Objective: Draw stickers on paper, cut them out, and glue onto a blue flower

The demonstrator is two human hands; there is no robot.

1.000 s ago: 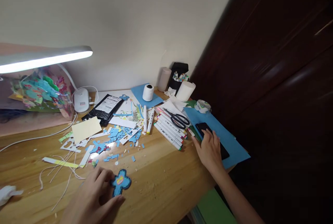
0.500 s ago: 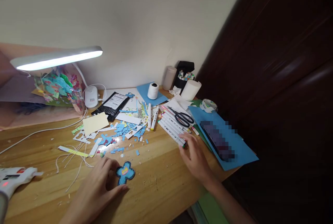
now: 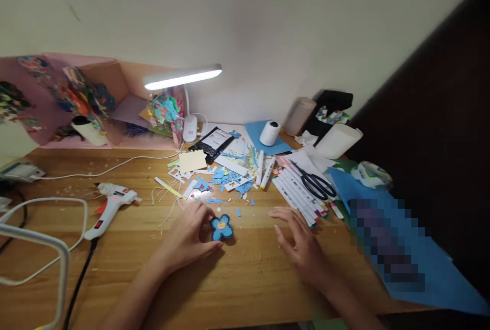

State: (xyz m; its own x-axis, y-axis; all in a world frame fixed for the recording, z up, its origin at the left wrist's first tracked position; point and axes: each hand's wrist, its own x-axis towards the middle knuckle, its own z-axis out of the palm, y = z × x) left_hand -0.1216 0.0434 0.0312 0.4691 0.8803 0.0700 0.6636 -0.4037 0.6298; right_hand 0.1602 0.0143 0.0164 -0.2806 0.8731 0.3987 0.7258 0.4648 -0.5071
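A blue paper flower (image 3: 222, 228) with a dark outline and a yellow-and-pink centre is at the middle front of the table. My left hand (image 3: 193, 233) has it between the thumb, at its lower edge, and the curled fingers at its left side. To the right, my right hand (image 3: 302, 245) hovers low over the wood, fingers apart and holding nothing. Just beyond it are a row of white markers (image 3: 293, 194) and black-handled scissors (image 3: 317, 184). Blue and white paper scraps (image 3: 225, 177) are strewn behind the flower.
A hot glue gun (image 3: 111, 207) with a black cord lies at left. White strings (image 3: 168, 212) trail near the scraps. A lit lamp (image 3: 186, 77), a thread cone (image 3: 270, 133) and a pink box (image 3: 147, 143) stand at the back. Blue sheets (image 3: 436, 268) lie at right.
The view has swung left, bringing the whole glue gun and more of the pink box into sight. My right hand has come away from the markers towards the flower. My left hand keeps the flower.
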